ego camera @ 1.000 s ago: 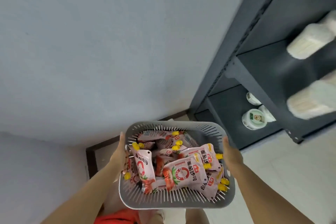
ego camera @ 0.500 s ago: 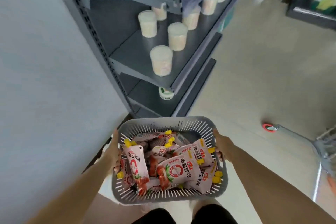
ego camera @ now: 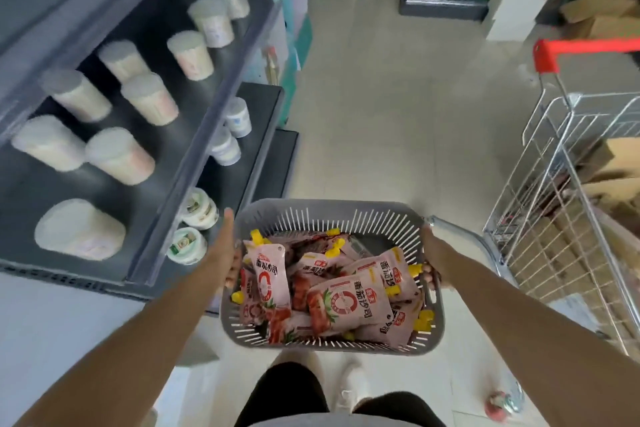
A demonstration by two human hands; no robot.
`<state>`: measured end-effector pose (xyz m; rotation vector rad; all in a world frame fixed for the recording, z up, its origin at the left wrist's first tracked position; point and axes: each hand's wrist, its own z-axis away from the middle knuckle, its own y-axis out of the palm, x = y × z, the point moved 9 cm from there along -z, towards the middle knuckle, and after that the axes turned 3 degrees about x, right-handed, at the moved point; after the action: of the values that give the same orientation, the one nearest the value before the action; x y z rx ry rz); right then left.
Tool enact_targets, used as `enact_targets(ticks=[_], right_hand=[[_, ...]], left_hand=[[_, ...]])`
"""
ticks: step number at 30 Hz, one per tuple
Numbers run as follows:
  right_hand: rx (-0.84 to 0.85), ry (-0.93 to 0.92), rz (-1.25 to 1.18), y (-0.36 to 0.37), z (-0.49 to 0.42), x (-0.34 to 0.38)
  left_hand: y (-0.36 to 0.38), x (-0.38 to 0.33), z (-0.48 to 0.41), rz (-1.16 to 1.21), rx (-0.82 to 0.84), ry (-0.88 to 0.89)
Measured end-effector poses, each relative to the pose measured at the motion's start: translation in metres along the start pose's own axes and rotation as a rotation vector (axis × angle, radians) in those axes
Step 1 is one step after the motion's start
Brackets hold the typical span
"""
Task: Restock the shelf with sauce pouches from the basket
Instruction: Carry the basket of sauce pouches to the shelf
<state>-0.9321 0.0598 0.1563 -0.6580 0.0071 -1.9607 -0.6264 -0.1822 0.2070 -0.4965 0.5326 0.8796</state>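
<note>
I hold a grey slotted plastic basket point(ego camera: 329, 215) in front of my waist, above the floor. It is filled with several pink sauce pouches point(ego camera: 346, 302) that have yellow caps. My left hand point(ego camera: 221, 253) grips the basket's left rim and my right hand point(ego camera: 434, 258) grips its right rim, fingers curled inside. A dark grey metal shelf unit point(ego camera: 194, 135) stands at my left, close to the basket's left side.
The shelf's upper board holds several white cylindrical packs point(ego camera: 117, 156); lower boards carry small white tubs point(ego camera: 187, 244). A wire shopping cart point(ego camera: 568, 204) with a red handle and cardboard boxes stands at the right. Tiled aisle floor point(ego camera: 398, 114) runs ahead toward more shelving.
My view has swung right, from the wall and shelf side to the aisle. The cart has come into view. Both hands stay on the basket.
</note>
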Motion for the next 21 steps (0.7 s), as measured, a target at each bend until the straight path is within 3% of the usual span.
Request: enact_targets(ticks=[7, 16, 21], right_hand=[[-0.173, -0.032, -0.042, -0.085, -0.070, 0.116], [-0.219, -0.014, -0.403, -0.167, -0.135, 0.277], [-0.217, 0.048, -0.436, -0.217, -0.175, 0.351]], left_hand=[[0.067, -0.136, -0.093, -0.053, 0.126, -0.008], [0.139, -0.335, -0.222, -0.207, 0.242, 0.028], [0.191, -0.449, -0.276, -0.255, 0.258, 0.061]])
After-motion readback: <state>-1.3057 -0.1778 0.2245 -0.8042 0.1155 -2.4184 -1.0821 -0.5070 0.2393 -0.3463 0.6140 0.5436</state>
